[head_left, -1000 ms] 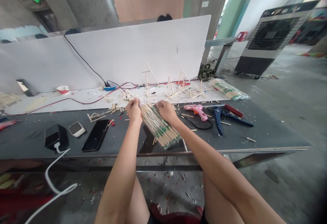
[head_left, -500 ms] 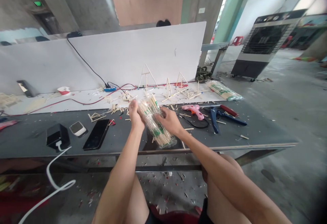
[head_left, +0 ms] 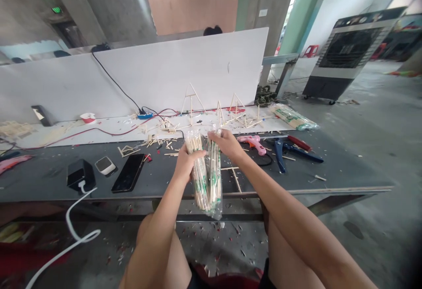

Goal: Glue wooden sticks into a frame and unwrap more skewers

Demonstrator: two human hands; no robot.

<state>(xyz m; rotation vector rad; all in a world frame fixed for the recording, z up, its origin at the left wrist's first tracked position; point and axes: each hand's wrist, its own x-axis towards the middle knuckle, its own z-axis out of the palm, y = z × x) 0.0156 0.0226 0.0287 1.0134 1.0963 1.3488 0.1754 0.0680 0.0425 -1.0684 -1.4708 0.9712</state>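
A clear plastic pack of wooden chopsticks [head_left: 199,175] with green print hangs between my hands over the table's front edge. Its sticks are parted into two bundles, spread at the top and close together at the bottom. My left hand [head_left: 188,160] is closed around the left bundle, thumb across its front. On the upper part of the right bundle, my right hand [head_left: 227,143] grips the plastic and sticks. Behind the pack stand small frames of glued sticks [head_left: 191,102]. A T-shaped stick piece [head_left: 234,175] lies right of the pack.
A pink glue gun [head_left: 253,143] and blue-handled cutters [head_left: 282,153] lie to the right, with another chopstick pack [head_left: 293,117] behind. At left are a phone [head_left: 129,172], a white device [head_left: 105,165] and a black charger [head_left: 79,174]. Loose stick bits [head_left: 160,142] litter the table.
The pack has come lower and nearer to me, turned more upright, and its sticks have spread into two bundles. My right hand has moved up to the top of the right bundle.
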